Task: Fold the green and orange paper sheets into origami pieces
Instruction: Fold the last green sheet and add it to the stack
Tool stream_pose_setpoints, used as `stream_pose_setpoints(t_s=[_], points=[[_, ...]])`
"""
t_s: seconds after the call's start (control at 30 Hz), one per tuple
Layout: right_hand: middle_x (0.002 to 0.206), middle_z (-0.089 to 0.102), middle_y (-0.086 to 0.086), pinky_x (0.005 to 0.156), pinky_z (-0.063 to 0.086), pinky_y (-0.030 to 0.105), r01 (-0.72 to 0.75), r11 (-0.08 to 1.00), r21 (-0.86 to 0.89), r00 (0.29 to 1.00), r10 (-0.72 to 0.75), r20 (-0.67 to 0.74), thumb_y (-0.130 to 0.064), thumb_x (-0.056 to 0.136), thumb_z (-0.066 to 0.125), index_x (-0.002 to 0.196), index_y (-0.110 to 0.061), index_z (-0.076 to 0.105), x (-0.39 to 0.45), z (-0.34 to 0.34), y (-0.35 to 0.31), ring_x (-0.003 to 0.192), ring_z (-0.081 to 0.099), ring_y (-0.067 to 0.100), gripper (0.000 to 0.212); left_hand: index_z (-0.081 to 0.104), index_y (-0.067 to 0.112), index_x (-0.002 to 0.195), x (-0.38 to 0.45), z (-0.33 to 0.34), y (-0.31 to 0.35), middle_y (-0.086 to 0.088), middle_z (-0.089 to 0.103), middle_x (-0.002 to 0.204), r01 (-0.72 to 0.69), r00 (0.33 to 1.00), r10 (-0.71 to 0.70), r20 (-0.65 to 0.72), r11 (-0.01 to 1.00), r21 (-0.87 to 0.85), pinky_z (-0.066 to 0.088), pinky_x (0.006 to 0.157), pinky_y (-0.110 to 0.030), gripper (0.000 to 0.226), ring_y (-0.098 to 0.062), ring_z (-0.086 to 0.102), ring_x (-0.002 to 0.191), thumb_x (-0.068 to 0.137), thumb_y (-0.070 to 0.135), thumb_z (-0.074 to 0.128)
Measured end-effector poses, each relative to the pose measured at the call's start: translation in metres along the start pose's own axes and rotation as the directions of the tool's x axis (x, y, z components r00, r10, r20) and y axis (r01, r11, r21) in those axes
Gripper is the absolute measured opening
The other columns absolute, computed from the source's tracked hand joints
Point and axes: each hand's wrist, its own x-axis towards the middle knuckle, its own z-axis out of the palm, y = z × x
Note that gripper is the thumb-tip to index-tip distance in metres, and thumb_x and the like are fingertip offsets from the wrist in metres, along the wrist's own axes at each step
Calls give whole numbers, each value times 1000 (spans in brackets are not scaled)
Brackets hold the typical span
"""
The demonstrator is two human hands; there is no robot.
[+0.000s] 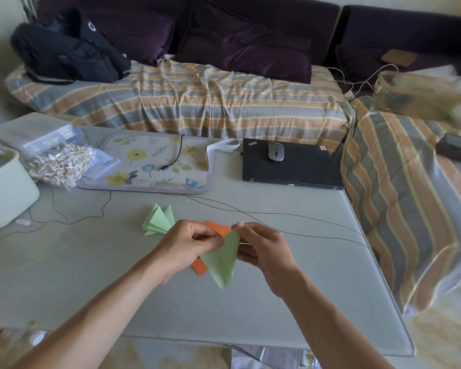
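Note:
A partly folded green paper sheet (222, 259) is held above the table between both hands. My left hand (189, 243) pinches its upper left edge with thumb and fingers. My right hand (261, 249) pinches its top corner and right side. Orange paper (216, 228) lies flat on the table under the hands, with one corner showing at the lower left of the green sheet. Several finished green folded triangles (159, 219) are stacked on the table just left of my left hand.
A closed black laptop (304, 169) with a grey mouse (276, 152) sits at the table's back right. A floral mat (149, 166), a bag of cotton swabs (61, 163) and a pale tub (3, 187) stand at the back left. Thin cables (290, 222) cross the grey table (91, 275).

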Motion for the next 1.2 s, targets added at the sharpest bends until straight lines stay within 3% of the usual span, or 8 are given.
stream_pose_setpoints(t_s=[0.13, 0.37, 0.53, 0.67, 0.9, 1.03, 1.1, 1.2], points=[[96, 76, 12, 86, 59, 31, -25, 995, -93, 999, 28, 27, -21, 95, 70, 87, -13, 72, 3, 0, 4, 89, 72, 19, 12, 81, 21, 89, 0, -1, -1, -15, 76, 92, 19, 1000, -19, -13, 1000, -17, 57, 85, -62, 26, -25, 68, 80, 76, 40, 72], [87, 74, 7, 82, 59, 27, 2, 993, -115, 1000, -2, 8, -19, 94, 71, 87, -11, 73, 3, 1, 4, 83, 69, 16, 11, 81, 18, 87, -1, 1, -1, -7, 78, 90, 21, 999, -22, -28, 1000, -22, 58, 85, -60, 24, -35, 71, 96, 78, 38, 70], [93, 75, 9, 89, 59, 34, -31, 993, -116, 995, 42, 86, -19, 94, 71, 84, -14, 74, 1, 1, 4, 88, 71, 19, 11, 81, 17, 90, 0, 0, -3, -6, 79, 92, 38, 998, -41, -57, 998, -41, 57, 90, -59, 16, -33, 73, 96, 90, 30, 72], [90, 75, 10, 93, 60, 40, 3, 991, -137, 999, 3, 43, -15, 92, 73, 84, -12, 73, 2, 3, 5, 86, 70, 20, 8, 81, 18, 91, 0, 1, -2, -8, 79, 93, 54, 997, -59, -59, 996, -70, 56, 88, -61, 27, -36, 72, 97, 80, 41, 73], [99, 77, 16, 84, 59, 31, -22, 995, -96, 997, 29, 77, -17, 92, 73, 93, -8, 76, 0, 4, 7, 89, 73, 19, 9, 81, 14, 92, 3, 4, -5, -5, 79, 90, 38, 990, -51, -130, 994, -100, 57, 87, -49, 13, -25, 75, 88, 93, 25, 73], [97, 78, 15, 80, 60, 29, -15, 995, -101, 1000, 18, 20, -13, 92, 73, 95, -2, 75, 3, 3, 9, 86, 75, 19, 11, 81, 18, 89, 1, 6, -2, -1, 79, 90, -41, 986, 35, -164, 999, -34, 52, 80, -29, 7, -8, 70, 82, 91, 22, 75], [92, 78, 14, 79, 61, 29, -12, 996, -84, 1000, 11, -14, -11, 92, 72, 97, 2, 74, 5, 2, 8, 82, 74, 18, 14, 80, 23, 92, 0, 6, -1, 3, 79, 89, -104, 981, 106, -162, 994, 22, 55, 82, -30, 6, -10, 73, 85, 90, 19, 76], [85, 76, 12, 76, 61, 28, -13, 998, -58, 998, 10, -54, -10, 93, 71, 98, 7, 73, 6, 0, 8, 75, 72, 16, 18, 78, 31, 103, -3, 8, 2, 9, 78, 87, -196, 961, 224, -165, 966, 169, 57, 80, -32, 21, -13, 73, 81, 89, 15, 77]])
